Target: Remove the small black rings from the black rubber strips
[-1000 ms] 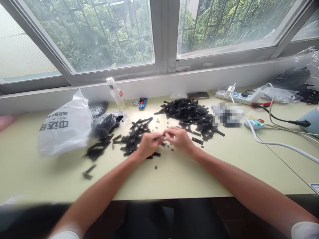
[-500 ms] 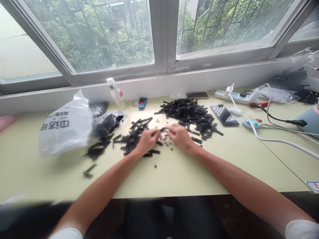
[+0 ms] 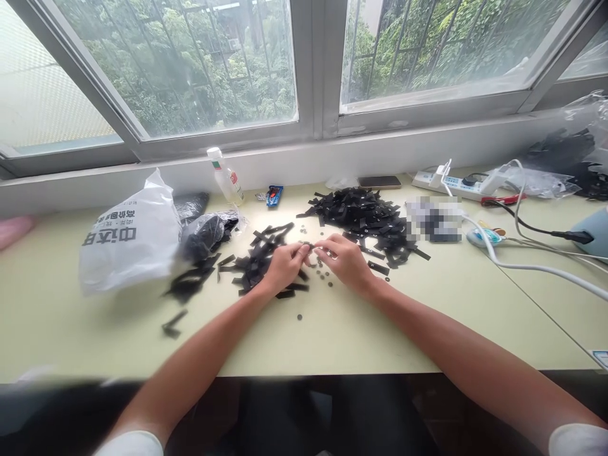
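Over the middle of the table, my left hand (image 3: 284, 267) is closed, thumb against forefinger, around a short black strip (image 3: 308, 246). Facing it, my right hand (image 3: 346, 263) has its fingers pinched together at the strip's end; anything tiny between those fingertips is hidden. A loose heap of black strips (image 3: 256, 256) lies beside my left hand. Beyond my right hand spreads a larger pile of black strips (image 3: 363, 218), some showing a small pale ring. Several small dark discs lie around and below the hands, one disc (image 3: 299, 317) closer to the table's front edge.
A white plastic bag (image 3: 130, 237) and a clear bag with black contents (image 3: 204, 237) stand at left. Behind are a bottle (image 3: 225, 177), a blue packet (image 3: 274, 196) and a dark phone (image 3: 379, 182). A power strip (image 3: 456, 183) and white cable (image 3: 536, 268) occupy the right.
My left thumb has shifted over the strip, so less of it shows. Both hands stay close together in the same place; the whole view has moved slightly.
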Available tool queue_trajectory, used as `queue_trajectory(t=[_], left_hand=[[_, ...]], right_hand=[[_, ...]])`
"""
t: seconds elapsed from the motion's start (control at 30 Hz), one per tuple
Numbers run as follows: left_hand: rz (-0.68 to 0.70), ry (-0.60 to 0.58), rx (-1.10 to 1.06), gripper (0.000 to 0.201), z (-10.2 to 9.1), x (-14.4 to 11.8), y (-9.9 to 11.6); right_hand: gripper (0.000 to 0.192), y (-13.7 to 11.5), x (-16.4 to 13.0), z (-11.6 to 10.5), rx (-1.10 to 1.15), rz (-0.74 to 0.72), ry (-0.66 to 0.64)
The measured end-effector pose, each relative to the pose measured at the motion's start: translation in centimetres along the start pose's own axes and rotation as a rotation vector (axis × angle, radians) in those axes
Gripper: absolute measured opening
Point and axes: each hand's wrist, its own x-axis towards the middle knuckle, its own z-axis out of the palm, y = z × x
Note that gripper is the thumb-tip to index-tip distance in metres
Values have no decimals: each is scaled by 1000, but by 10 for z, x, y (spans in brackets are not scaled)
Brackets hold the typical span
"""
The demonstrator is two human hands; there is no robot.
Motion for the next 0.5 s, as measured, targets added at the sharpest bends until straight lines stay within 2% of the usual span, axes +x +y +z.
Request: queue_trajectory(t=[0.1, 0.33, 0.5], left_hand=[[35, -20, 30, 43, 2, -3, 0], [213, -79, 147, 29, 6, -7, -2], [271, -101, 253, 26, 4, -8, -3]], right_hand=[[20, 0, 0, 1, -30, -18, -49], [22, 0, 0, 0, -137, -76, -106], [24, -3, 0, 0, -142, -129, -122]])
